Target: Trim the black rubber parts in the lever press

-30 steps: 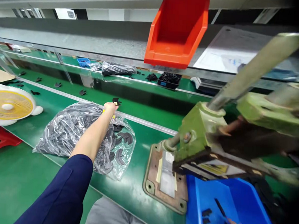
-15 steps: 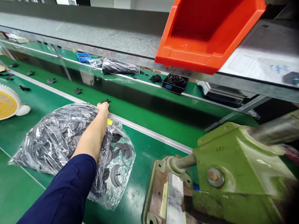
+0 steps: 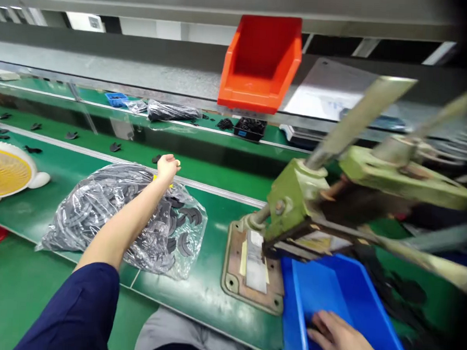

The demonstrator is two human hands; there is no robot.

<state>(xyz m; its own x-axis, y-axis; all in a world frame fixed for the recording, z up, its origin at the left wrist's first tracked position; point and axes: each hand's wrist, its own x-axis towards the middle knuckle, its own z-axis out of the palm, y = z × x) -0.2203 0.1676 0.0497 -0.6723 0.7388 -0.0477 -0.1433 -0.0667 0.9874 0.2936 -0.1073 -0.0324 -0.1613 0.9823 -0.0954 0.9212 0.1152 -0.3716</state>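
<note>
My left hand (image 3: 168, 167) hovers over the edge of the green belt, fingers loosely curled, with nothing visible in it. Just left of it a small dark forked part (image 3: 156, 159) lies on the belt. Beneath my left forearm is a clear plastic bag (image 3: 98, 209) full of grey curved pieces, some showing at its mouth (image 3: 185, 244). My right hand (image 3: 338, 334) reaches into a blue bin (image 3: 353, 275), its fingers bent around something dark that I cannot make out. Left of the bin stands a green hand press (image 3: 294, 204) on a bolted base plate (image 3: 235, 258).
An orange bin (image 3: 258, 66) hangs from the shelf ahead. A black tray (image 3: 250, 129) of small dark parts sits behind the belt. A white and yellow fan (image 3: 6, 171) lies at left. Several dark parts (image 3: 115, 147) are spaced along the belt. The press's levers (image 3: 361, 119) jut out at right.
My left hand has drawn slightly away from the dark part, which now lies apart on the belt. My view has swung right and down; my right hand and the blue bin have come into sight.
</note>
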